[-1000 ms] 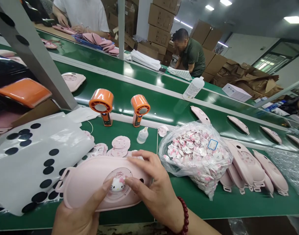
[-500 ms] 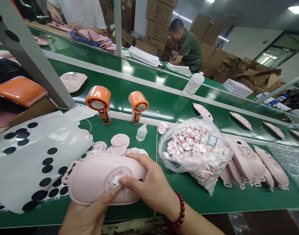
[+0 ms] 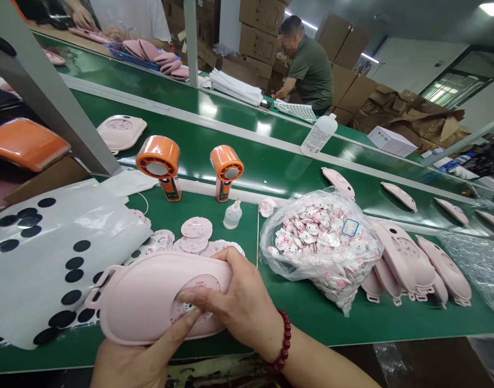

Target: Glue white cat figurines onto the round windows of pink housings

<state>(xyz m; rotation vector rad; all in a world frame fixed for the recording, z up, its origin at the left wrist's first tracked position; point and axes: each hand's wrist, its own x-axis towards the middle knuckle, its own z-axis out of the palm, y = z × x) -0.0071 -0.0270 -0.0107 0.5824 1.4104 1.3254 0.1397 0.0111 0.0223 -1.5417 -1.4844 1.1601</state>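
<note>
One shell (image 3: 150,302) in work: pink oval housing, held tilted just above the near edge of the tabletop (image 3: 352,323), loop end at 9 o'clock.

Left hand (image 3: 137,361) grips it from below at 6 o'clock, thumb up on the round disc (image 3: 200,284). Right hand (image 3: 239,307) clamps the 3 o'clock end, fingers over the far rim, thumb down on the same disc. Both thumbs cover a small white badge (image 3: 189,307); only a sliver shows.

Status, my read: badge is placed on the disc and is being pressed home. Whether it is seated flat, I can't tell; the thumbs hide it.

Plenty left, by the look of it:
- 2 o'clock: bag (image 3: 320,237) full of loose badges.
- 3 o'clock, just past the bag: stack of shells (image 3: 409,264) lying on the tabletop.
- 12 o'clock: pile of round pink stickers (image 3: 196,229), small dropper bottle (image 3: 232,214) beside it.
- 9–10 o'clock: white sheet (image 3: 61,253) of black dots, some gaps in it.

Further out at 12: two orange fans (image 3: 160,161) standing at the belt edge; more shells spaced along the belt (image 3: 271,167).
</note>
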